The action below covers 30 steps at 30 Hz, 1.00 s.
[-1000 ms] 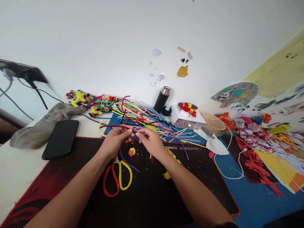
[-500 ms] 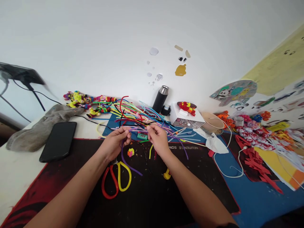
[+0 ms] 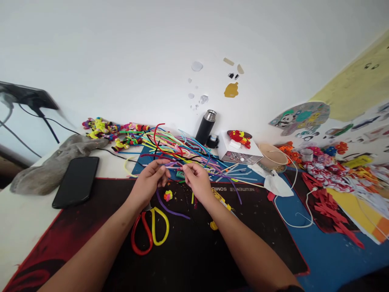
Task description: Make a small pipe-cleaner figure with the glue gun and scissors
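A purple pipe cleaner [image 3: 170, 213] runs out from under my left hand [image 3: 152, 178] and curves down over the black mat. The fingers of that hand are pinched on it. My right hand [image 3: 196, 180] pinches the purple strand a short way to the right, its thumb and forefinger pressed together. Just below the hands lies a small pink and yellow pipe-cleaner piece [image 3: 168, 195]. Scissors with one red and one yellow handle [image 3: 160, 227] rest by my left wrist, their blades hidden. Behind the hands is a pile of many-coloured pipe cleaners [image 3: 179, 144].
A black phone [image 3: 75, 182] and a grey plush item [image 3: 54, 166] are at left. Behind stand a black thermos [image 3: 206, 127] and a white box [image 3: 240, 150]. A white cable [image 3: 291, 225] loops at right near red strips [image 3: 330, 211]. A yellow tool [image 3: 223, 200] shows beside my right forearm.
My right hand has moved slightly left, closer to my left hand. The loose end of the purple pipe cleaner has swung a little right. More of the yellow tool shows.
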### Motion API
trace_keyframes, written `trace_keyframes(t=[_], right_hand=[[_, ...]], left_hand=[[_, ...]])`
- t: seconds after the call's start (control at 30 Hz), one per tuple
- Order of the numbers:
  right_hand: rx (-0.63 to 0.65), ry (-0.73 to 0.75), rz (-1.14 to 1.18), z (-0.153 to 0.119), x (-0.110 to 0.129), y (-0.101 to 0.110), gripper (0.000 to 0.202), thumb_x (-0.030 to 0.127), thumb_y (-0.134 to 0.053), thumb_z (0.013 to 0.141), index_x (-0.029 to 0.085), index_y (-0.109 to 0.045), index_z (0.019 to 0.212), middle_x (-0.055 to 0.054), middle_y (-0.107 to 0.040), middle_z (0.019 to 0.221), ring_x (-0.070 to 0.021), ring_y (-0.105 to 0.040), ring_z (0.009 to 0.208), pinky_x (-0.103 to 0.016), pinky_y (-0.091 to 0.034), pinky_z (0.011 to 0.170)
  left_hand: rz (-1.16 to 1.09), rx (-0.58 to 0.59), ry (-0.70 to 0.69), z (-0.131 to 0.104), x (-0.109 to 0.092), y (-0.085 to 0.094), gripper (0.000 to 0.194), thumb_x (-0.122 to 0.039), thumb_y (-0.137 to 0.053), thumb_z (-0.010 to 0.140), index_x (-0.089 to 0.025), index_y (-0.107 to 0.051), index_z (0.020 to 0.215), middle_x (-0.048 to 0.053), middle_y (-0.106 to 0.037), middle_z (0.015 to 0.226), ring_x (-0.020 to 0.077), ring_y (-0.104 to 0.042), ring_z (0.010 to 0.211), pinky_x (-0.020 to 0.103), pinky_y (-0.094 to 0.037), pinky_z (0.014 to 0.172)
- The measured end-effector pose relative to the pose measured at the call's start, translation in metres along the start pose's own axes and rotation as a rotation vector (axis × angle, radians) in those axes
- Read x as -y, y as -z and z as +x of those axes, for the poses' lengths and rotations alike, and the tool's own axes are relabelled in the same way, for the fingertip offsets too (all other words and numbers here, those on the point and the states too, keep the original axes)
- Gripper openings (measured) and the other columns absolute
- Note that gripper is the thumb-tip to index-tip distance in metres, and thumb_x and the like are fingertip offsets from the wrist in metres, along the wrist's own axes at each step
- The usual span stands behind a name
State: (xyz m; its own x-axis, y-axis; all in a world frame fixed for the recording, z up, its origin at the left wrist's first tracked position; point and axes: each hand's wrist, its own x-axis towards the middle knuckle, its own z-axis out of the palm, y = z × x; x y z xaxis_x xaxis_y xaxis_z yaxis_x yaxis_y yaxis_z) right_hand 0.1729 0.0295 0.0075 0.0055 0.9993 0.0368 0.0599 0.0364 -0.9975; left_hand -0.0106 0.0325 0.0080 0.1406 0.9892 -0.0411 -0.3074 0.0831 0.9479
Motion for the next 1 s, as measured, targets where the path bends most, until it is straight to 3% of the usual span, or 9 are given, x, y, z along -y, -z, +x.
trace_keyframes(t=[0.13, 0.27, 0.4, 0.47, 0.63, 1.0], right_hand=[[0.005, 0.002, -0.018, -0.001, 0.001, -0.001, 0.042, 0.064, -0.072, 0.09, 0.022, -0.066, 0.085, 0.007, -0.05, 0.052, -0.0127, -0.044, 0.045, -0.025, -0.035, 0.045], [0.011, -0.005, -0.029, -0.002, -0.003, -0.001, 0.042, 0.064, -0.07, 0.091, 0.022, -0.067, 0.086, 0.006, -0.052, 0.053, -0.013, -0.045, 0.046, -0.026, -0.035, 0.046], [0.022, -0.01, -0.037, -0.005, -0.007, -0.003, 0.039, 0.061, -0.069, 0.092, 0.022, -0.068, 0.088, 0.006, -0.052, 0.054, -0.0131, -0.045, 0.047, -0.026, -0.034, 0.046], [0.028, -0.011, -0.042, -0.006, -0.007, -0.005, 0.037, 0.059, -0.069, 0.093, 0.022, -0.068, 0.089, 0.006, -0.053, 0.054, -0.0132, -0.045, 0.047, -0.025, -0.034, 0.046], [0.046, -0.012, -0.059, -0.009, -0.005, -0.007, 0.036, 0.057, -0.068, 0.094, 0.022, -0.068, 0.087, 0.006, -0.053, 0.054, -0.0136, -0.048, 0.048, -0.025, -0.035, 0.047], [0.098, -0.015, -0.068, -0.013, -0.01, -0.01, 0.031, 0.052, -0.067, 0.097, 0.022, -0.068, 0.089, 0.006, -0.054, 0.055, -0.0143, -0.051, 0.05, -0.026, -0.039, 0.051]], left_hand=[[0.002, -0.066, -0.052, 0.002, -0.002, 0.001, 0.038, -0.052, -0.084, 0.083, -0.02, -0.07, 0.1, -0.003, -0.06, 0.07, 0.0101, -0.043, 0.05, 0.026, -0.028, 0.049], [0.089, -0.031, -0.013, -0.001, -0.004, 0.0, 0.043, -0.059, -0.084, 0.083, -0.02, -0.07, 0.094, -0.008, -0.047, 0.06, 0.0092, -0.033, 0.046, 0.025, -0.022, 0.047], [0.153, -0.019, -0.04, -0.002, -0.004, -0.001, 0.045, -0.063, -0.08, 0.086, -0.021, -0.062, 0.086, -0.005, -0.056, 0.062, 0.0115, -0.047, 0.05, 0.025, -0.034, 0.05], [0.136, -0.018, -0.051, -0.002, -0.004, -0.003, 0.045, -0.063, -0.079, 0.086, -0.022, -0.06, 0.09, -0.005, -0.057, 0.064, 0.0114, -0.047, 0.051, 0.024, -0.034, 0.049], [0.081, 0.001, -0.036, -0.002, -0.006, -0.005, 0.044, -0.061, -0.081, 0.085, -0.024, -0.058, 0.091, -0.011, -0.039, 0.058, 0.0088, -0.032, 0.046, 0.021, -0.025, 0.045], [0.218, -0.095, -0.078, -0.001, -0.007, -0.001, 0.04, -0.057, -0.079, 0.085, -0.021, -0.065, 0.096, -0.008, -0.049, 0.058, 0.0116, -0.042, 0.048, 0.023, -0.028, 0.046]])
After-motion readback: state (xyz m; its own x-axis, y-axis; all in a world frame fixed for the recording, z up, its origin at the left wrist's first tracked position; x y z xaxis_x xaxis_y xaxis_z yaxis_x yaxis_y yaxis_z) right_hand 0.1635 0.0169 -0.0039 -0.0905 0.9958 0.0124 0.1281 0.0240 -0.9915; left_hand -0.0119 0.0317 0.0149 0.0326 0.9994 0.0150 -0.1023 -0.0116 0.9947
